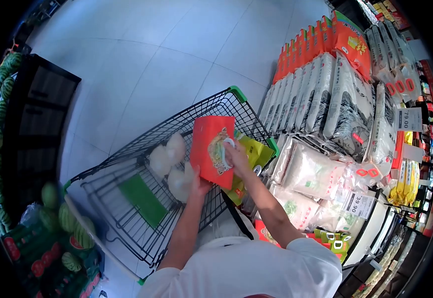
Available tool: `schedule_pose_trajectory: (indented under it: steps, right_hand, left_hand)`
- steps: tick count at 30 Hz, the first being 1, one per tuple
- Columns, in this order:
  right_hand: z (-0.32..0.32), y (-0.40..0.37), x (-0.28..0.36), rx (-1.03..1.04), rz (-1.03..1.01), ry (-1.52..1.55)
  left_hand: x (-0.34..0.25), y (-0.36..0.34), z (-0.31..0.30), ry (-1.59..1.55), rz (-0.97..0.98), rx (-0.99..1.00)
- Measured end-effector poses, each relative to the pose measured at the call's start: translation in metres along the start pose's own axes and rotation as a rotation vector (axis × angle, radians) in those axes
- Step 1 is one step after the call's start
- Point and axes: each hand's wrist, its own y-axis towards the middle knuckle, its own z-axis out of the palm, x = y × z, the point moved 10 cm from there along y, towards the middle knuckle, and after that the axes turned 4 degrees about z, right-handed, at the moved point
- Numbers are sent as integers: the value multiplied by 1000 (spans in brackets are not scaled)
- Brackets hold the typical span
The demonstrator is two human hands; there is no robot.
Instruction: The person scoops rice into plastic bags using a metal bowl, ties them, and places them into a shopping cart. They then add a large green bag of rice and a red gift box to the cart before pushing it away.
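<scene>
A red package with a picture of food on its front is held above the shopping cart. My left hand grips its lower left edge. My right hand is closed on a white handle at the package's right side. Below and around it is the black wire cart with green corners. A yellow-green package lies in the cart, partly hidden behind the red one and my right hand. Several pale, round items in clear bags rest in the cart's middle.
Large bags of rice are stacked at the right, with red bags on top. Clear packs lie nearer, beside a price tag. Watermelons and a dark crate stand are on the left. Tiled floor lies beyond the cart.
</scene>
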Motion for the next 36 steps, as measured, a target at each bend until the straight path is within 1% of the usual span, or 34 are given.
schedule_pose_trajectory:
  steps: [2, 3, 6, 9, 13, 15, 16, 17, 18, 21, 24, 27, 28, 29, 30, 31, 32, 33, 35, 36]
  right_hand:
    - [-43, 5, 3, -52, -50, -7]
    - [-55, -1, 6, -87, -50, -42]
    - [-65, -6, -4, -170, -84, -192]
    - [-68, -3, -8, -185, -97, -189]
    - [-76, -4, -1, -248, -208, -210]
    - [-87, -2, 5, -329, -356, -348]
    - [-84, -11, 16, -372, -431, -418]
    - [-85, -31, 31, -581, -490, -809]
    - [-79, -45, 39, -579, -536, -864]
    - [-59, -94, 60, -565, -660, -973]
    - [-49, -138, 53, -553, -833, -1137]
    - [-54, -182, 12, -610, -835, -1054]
    - [-56, -197, -6, -627, -837, -1027]
    - [-67, -202, -35, -650, -781, -1018]
    - [-75, -205, -71, -642, -725, -964]
    - [-82, -209, -108, -632, -669, -911]
    - [-85, -212, -139, -621, -612, -855]
    - [-82, -206, -174, -545, -481, -785]
    - [-56, -207, -226, -403, -245, -632]
    - [-52, -198, -248, -400, -238, -646]
  left_hand:
    - [6, 12, -9, 105, 100, -69]
    - [10, 12, -21, 105, 100, -178]
    - [3, 20, -20, 90, 70, -95]
    - [-5, 23, -32, 176, 35, -204]
    - [-4, 22, -26, 187, -5, -206]
    - [0, 21, -25, 174, -14, -202]
    - [-1, 12, -26, 241, -7, -304]
    - [-4, 2, -25, 308, 1, -405]
    - [-9, -11, -26, 378, 10, -506]
    - [-40, -35, -21, 745, 133, -536]
    - [-79, -71, 33, 1110, 246, -156]
    - [-125, -125, 71, 1354, 242, 188]
    - [-155, -145, 73, 1557, 329, 180]
    - [-184, -167, 75, 1759, 420, 171]
    - [-209, -200, 91, 1913, 578, 219]
    - [-224, -254, 127, 2028, 821, 241]
    - [-249, -280, 124, 2187, 1014, 255]
    - [-272, -310, 119, 2228, 1067, 131]
    - [-313, -362, 101, 2355, 1220, -37]
    - [-323, -384, 90, 2424, 1271, -107]
